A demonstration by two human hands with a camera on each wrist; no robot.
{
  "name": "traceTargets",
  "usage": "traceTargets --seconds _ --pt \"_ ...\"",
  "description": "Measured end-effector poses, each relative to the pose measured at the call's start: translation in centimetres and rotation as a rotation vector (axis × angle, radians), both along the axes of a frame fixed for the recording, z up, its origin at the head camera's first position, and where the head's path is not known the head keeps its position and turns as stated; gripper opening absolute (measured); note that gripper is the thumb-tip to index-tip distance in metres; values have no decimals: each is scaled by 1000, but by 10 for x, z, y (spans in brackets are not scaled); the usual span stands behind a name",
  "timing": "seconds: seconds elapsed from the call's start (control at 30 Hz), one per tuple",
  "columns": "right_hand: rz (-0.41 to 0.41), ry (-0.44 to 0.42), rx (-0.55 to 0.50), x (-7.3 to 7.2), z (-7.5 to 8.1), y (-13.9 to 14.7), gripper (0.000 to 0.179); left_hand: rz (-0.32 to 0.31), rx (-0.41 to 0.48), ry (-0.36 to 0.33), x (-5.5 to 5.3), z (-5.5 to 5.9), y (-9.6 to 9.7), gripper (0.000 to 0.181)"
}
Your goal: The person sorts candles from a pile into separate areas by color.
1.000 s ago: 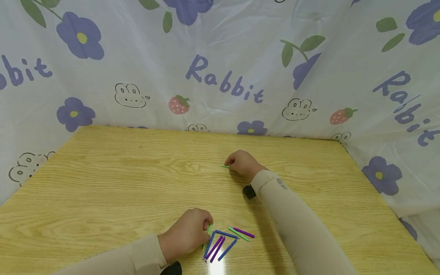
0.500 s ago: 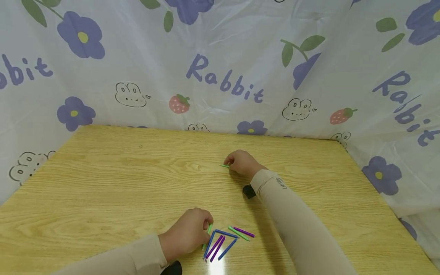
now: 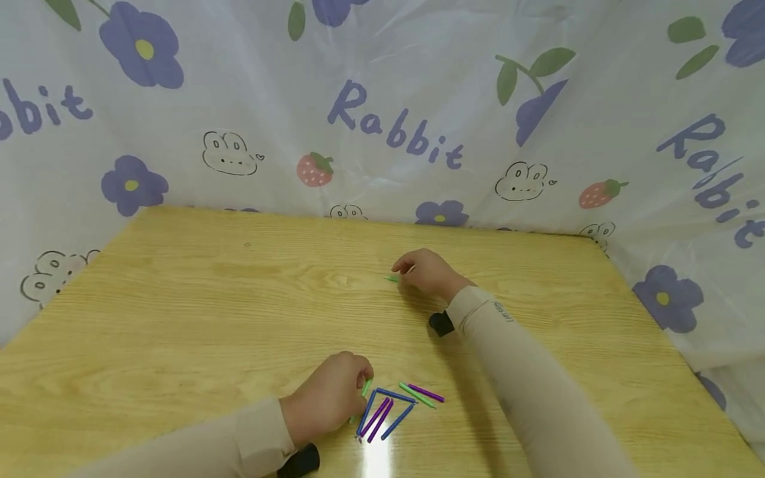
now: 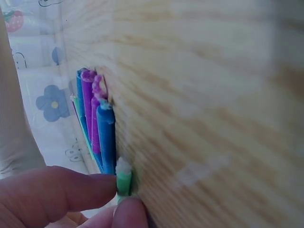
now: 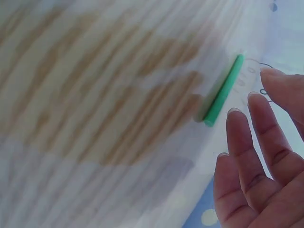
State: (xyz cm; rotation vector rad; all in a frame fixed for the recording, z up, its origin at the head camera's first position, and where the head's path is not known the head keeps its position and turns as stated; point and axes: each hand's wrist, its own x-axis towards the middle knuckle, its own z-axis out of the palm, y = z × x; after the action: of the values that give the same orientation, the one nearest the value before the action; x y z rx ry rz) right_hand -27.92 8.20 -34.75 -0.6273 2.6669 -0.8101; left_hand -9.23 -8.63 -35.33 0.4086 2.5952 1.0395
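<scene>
My left hand (image 3: 331,392) pinches a thin light green stick (image 4: 124,183) between thumb and finger, low over the wooden table. Its whitish end pokes up past the fingertips in the left wrist view. Beside it lie blue sticks (image 4: 106,135) and purple sticks (image 3: 380,423) in a small cluster. Farther back, my right hand (image 3: 427,271) is just above the table with its fingers spread and holding nothing. Another green stick (image 5: 224,92) lies apart from those fingertips on the wood.
A light green stick (image 3: 417,394) and a purple stick (image 3: 427,393) lie close together right of the cluster. The wooden table (image 3: 227,318) runs back to a patterned white curtain (image 3: 251,79).
My right hand has released the far green stick and lifted slightly off it. The left hand keeps its pinch. The head view has tilted down a little.
</scene>
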Motion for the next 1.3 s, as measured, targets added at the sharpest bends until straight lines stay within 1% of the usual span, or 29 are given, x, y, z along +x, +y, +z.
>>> traceTargets --seconds 0.1,0.33,0.6,0.73,0.9,1.0,1.2,1.3 --pt "-1 6 0 0 2 3 25 1 14 -9 0 1 0 29" --pt "-3 26 -16 7 9 5 23 -5 -1 16 0 2 0 27" --pt "-12 10 -83 25 12 14 22 -3 -11 30 0 2 1 26" --pt "10 25 -94 36 13 18 22 -1 -14 25 0 2 1 25" --pt "26 63 -86 50 14 21 21 -4 -4 26 0 2 1 25" --pt "29 70 -71 56 14 22 21 -9 -3 32 -1 2 1 23" --pt "24 90 -35 68 14 22 20 -6 -8 5 -2 4 1 23" --pt "18 101 -35 74 14 21 20 -8 -16 7 -2 5 0 23"
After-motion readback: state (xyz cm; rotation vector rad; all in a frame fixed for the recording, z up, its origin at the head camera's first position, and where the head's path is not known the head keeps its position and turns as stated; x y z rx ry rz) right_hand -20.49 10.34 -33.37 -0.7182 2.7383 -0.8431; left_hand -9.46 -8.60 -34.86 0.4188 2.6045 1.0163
